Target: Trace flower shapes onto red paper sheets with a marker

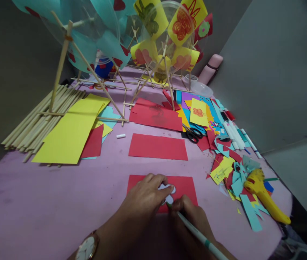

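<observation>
My left hand (149,193) presses a pale, flower-like paper cutout (170,198) flat on a red paper rectangle (181,182), its fingers bent and partly covering the cutout. In my right hand (192,213) is a white marker (196,231) with a green band, pinched near its tip. The green tip touches the paper at the cutout's lower edge. Just beyond lies a second red rectangle (157,147). Behind that is a red sheet (156,113) with a dark smudged drawing.
Stick-framed pinwheels (164,54) stand at the back. On the left, yellow sheets (70,130) rest over a bundle of wooden sticks (29,126). To the right are scissors (193,134), paper scraps (223,169), a yellow glue gun (267,196) and white markers (233,133). A small white cap (121,136) lies mid-table.
</observation>
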Demonstrator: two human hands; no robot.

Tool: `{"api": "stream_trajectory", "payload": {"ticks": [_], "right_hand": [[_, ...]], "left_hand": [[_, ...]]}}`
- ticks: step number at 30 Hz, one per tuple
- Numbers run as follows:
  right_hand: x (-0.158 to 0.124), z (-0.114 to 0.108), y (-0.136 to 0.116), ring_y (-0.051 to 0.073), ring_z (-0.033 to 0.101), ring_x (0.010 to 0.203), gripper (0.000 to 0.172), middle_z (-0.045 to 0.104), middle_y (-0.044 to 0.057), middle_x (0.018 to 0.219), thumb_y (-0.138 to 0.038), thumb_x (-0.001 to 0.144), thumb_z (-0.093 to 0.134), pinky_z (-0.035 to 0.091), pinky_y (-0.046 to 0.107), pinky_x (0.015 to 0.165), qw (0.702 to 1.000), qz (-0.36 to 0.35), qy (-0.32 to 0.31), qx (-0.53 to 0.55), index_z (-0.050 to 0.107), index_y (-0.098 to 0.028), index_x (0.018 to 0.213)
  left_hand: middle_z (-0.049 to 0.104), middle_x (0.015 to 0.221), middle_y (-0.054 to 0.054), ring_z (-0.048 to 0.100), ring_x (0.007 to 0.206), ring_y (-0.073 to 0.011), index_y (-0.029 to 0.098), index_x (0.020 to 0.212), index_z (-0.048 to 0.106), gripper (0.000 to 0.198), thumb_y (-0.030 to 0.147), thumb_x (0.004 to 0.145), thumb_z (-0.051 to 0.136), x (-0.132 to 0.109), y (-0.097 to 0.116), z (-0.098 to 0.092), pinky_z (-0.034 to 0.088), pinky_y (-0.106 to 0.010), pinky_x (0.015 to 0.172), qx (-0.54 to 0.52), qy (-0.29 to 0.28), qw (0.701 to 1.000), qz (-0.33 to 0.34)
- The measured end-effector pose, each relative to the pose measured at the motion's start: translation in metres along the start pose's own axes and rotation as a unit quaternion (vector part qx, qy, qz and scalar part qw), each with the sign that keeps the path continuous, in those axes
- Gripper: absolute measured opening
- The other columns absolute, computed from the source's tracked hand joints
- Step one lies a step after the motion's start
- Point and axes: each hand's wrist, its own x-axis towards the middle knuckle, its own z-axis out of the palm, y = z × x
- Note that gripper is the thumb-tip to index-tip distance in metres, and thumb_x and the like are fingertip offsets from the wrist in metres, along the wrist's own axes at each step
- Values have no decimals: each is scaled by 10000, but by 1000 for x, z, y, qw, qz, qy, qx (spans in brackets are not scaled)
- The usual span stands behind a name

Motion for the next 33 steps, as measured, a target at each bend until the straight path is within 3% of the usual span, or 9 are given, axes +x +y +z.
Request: {"api": "stream_trajectory", "payload": {"ticks": [12,19,33], "right_hand": [[2,1,-1,128,569,357,185,600,-37,462,-164,821,380,356,185,363,998,-40,3,-40,385,-248,656],[2,3,0,116,501,303,264,555,-43,420,-199,884,352,295,204,341,994,-58,1,-89,386,-244,626],[4,3,-5,124,515,322,246,560,-37,425,-192,865,341,305,213,362,995,-49,-37,-76,423,-238,638]], "left_hand": [[543,1118,-10,489,947,-193,299,1123,549,246,195,900,545,-2,5,-3,392,-291,739,-18,9,1000,-7],[552,1118,-7,501,951,-178,292,1137,556,244,197,916,517,-2,5,-4,400,-284,748,-26,22,999,-6],[538,1108,-1,484,952,-183,292,1120,548,287,163,867,588,-3,6,-5,377,-283,730,-37,12,999,-5]]}}
